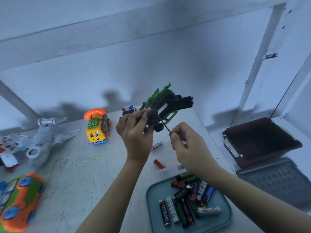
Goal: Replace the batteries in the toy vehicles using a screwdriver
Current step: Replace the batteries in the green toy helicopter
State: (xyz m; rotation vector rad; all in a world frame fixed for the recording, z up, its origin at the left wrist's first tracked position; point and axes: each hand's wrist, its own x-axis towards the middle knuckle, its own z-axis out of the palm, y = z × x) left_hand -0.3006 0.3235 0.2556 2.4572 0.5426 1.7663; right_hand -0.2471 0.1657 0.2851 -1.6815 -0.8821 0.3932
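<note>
One car (162, 106) in left fingers (143, 117), screwdriver (164, 126) in right

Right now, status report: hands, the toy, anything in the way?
Left hand grips black-and-green toy vehicle, held above table. Right hand pinches screwdriver, tip at toy's underside. Nothing between them; battery tray below right arm.

Left grip (134, 132) and right grip (186, 147) are bare, forearms (117, 190) likewise uncovered.
</note>
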